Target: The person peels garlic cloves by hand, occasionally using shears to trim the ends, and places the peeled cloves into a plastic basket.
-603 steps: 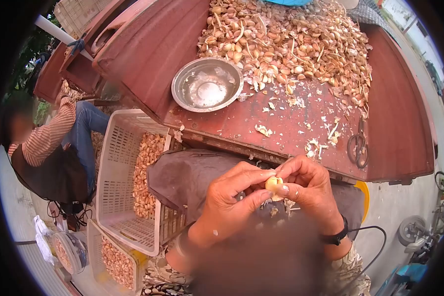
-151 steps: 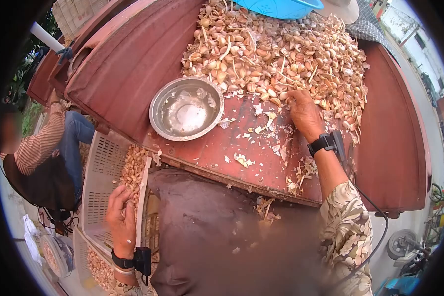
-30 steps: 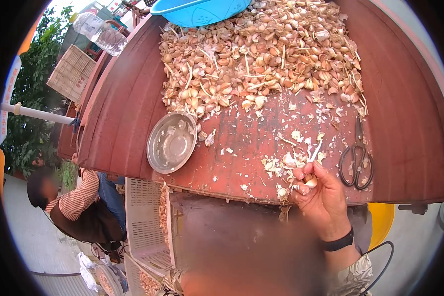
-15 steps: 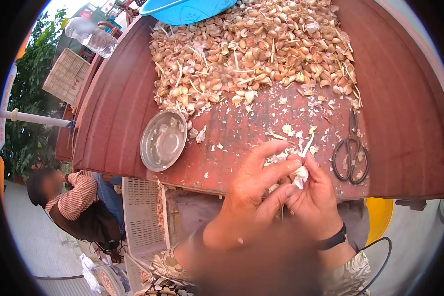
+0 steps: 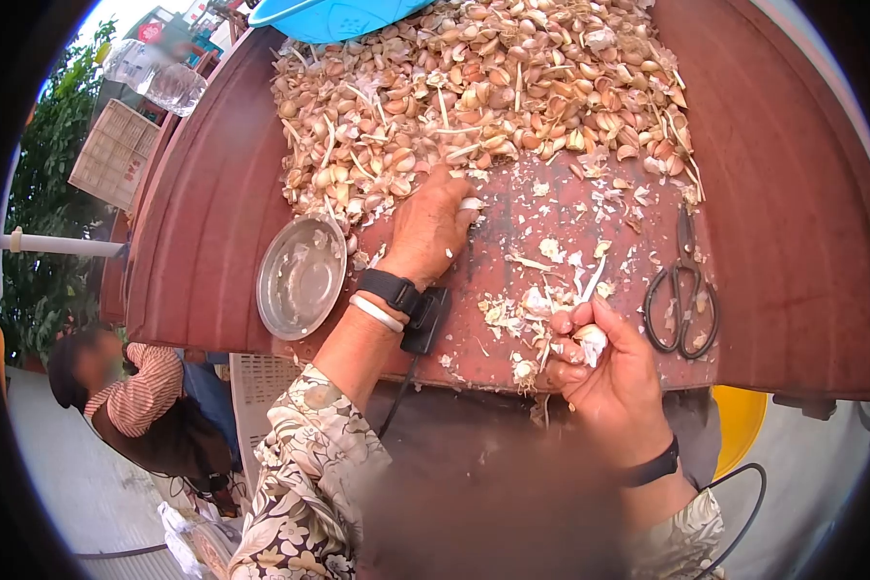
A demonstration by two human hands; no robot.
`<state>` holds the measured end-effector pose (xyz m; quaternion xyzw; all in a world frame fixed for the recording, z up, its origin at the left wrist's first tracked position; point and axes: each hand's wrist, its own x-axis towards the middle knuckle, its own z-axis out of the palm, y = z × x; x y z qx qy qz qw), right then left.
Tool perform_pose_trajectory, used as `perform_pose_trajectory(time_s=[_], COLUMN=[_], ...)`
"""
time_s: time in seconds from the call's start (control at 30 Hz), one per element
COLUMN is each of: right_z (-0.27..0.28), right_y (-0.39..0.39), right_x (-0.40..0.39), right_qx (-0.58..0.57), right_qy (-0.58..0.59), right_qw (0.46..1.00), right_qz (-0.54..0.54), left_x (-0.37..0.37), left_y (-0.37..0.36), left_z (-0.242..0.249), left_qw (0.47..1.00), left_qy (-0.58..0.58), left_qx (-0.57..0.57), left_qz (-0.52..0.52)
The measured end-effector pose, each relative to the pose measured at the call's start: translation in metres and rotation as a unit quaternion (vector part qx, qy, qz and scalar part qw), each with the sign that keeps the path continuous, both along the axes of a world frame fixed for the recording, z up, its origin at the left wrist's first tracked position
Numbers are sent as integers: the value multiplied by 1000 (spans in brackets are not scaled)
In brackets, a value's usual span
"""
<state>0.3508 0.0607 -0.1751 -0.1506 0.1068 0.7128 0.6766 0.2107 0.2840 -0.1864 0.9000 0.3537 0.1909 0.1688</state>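
My left hand (image 5: 433, 230) reaches to the near edge of a large heap of loose garlic cloves (image 5: 493, 82). Its fingers are curled, with a pale garlic clove (image 5: 471, 204) showing by the thumb; the fingertips are partly hidden. My right hand (image 5: 609, 362) is closed around a partly broken garlic bulb (image 5: 591, 340), whose stem (image 5: 593, 280) sticks up past the fingers. Beneath and beside this hand lie papery garlic skins (image 5: 512, 314) and a root end (image 5: 524, 372). Black-handled scissors (image 5: 681, 304) rest just right of it.
A metal bowl (image 5: 303, 280) stands on the red table (image 5: 783, 193), left of my left forearm. At the back is a blue basin (image 5: 333, 17). A plastic bottle (image 5: 155, 75) and a crate (image 5: 114, 155) are at left. Another person (image 5: 155, 406) sits below the table's left side.
My left hand has left the bulb and moved up and left to the heap's edge. My right hand keeps the bulb in nearly the same place. The view has shifted slightly.
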Motion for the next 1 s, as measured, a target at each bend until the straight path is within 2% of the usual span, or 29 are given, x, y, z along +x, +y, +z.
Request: perform_pose_trajectory(time_s=[0.1,0.2,0.27,0.33,0.37,0.43,0.5,0.73,0.83,0.9,1.0], right_z=[-2,-4,-6,-3,-1,-2,-1,-1,0,-4,-3], right_y=[-2,-2,-2,-2,-1,0,0,-1,0,-2,-1], right_x=[0,1,2,0,-1,-4,-5,-5,-5,-5,-6], right_qx=[7,16,18,15,15,11,8,17,7,31,27], right_qy=[1,-3,-6,-11,-15,-34,-49,-29,-39,-23,-27], right_qw=[1000,1000,1000,1000,1000,999,999,999,999,999,999], right_qz=[0,-4,-5,6,14,20,20,26,30,33,35], left_x=[-10,-16,-20,-28,-32,-38,-39,-35,-41,-41,-26], left_y=[-17,-64,-108,-141,-155,-182,-187,-191,-193,-192,-171], left_z=[-4,37,88,136,146,160,162,159,165,166,157], left_qw=[978,887,877,869,801,624,535,619,612,667,832], left_qy=[-145,-300,-293,-228,-258,-306,-333,-386,-356,-307,-200], left_qx=[-134,-351,-363,-324,-421,-590,-627,-489,-552,-549,-390], left_qz=[69,4,-118,-297,-340,-410,-458,-479,-441,-400,-340])
